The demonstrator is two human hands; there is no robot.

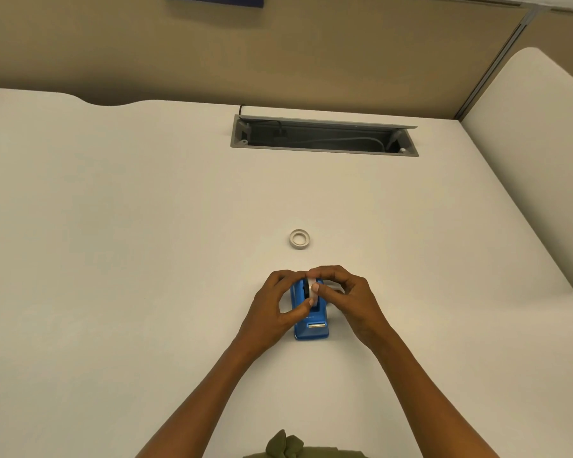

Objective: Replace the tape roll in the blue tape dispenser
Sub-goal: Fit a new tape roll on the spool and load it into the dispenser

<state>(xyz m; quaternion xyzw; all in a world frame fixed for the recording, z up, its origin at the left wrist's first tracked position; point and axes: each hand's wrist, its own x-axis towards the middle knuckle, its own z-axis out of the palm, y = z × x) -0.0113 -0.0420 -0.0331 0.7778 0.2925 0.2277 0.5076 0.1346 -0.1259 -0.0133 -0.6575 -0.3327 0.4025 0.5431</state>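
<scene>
dispenser: blue tape dispenser (311,317) sits on the white desk (146,259) right in front of you, cutter end toward you.
roll in hand: white tape roll (312,290) stands on edge at the dispenser's cradle, a black hub showing at its left face. Can't tell if it's seated or half out.
left hand: your left hand (278,305) wraps the dispenser's left side, thumb pressed on the body, fingertips up at the roll.
right hand: your right hand (343,297) is pinched closed on the roll, fingers over the top, thumb on its face.
other roll: second tape roll (299,239) lies flat on the desk beyond the dispenser, well apart, untouched. Can't tell which is new.
risk 1: hub cocked in the slots if you push one side only; it would likely jam.
risk 2: the body looks light, so pulling hard with a loose left grip could lift or skid it.
risk 3: the serrated cutter faces your wrists; a slip toward you could catch skin.
risk 4: the hub may drop free and roll off.
</scene>
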